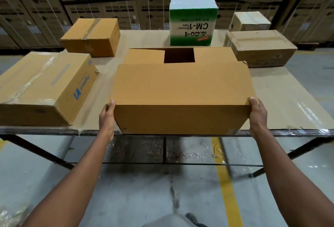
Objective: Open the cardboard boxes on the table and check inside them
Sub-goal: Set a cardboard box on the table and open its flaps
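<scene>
A large plain cardboard box (pixel 180 100) stands at the table's front edge, directly before me. Its near top flap lies flat. The two side flaps behind it leave a dark square gap (pixel 179 55) into the inside, where I can make out no contents. My left hand (pixel 107 116) grips the box's front left corner, thumb up on the top edge. My right hand (pixel 257 113) grips the front right corner the same way.
On the cardboard-covered table (pixel 282 93) stand a taped Flipkart box (pixel 45 85) at left, a taped brown box (pixel 92 36) back left, a green-and-white tape carton (pixel 193 22) at the back, and two taped boxes (pixel 262 47) back right. Stacked washing-machine cartons (pixel 119 9) fill the background.
</scene>
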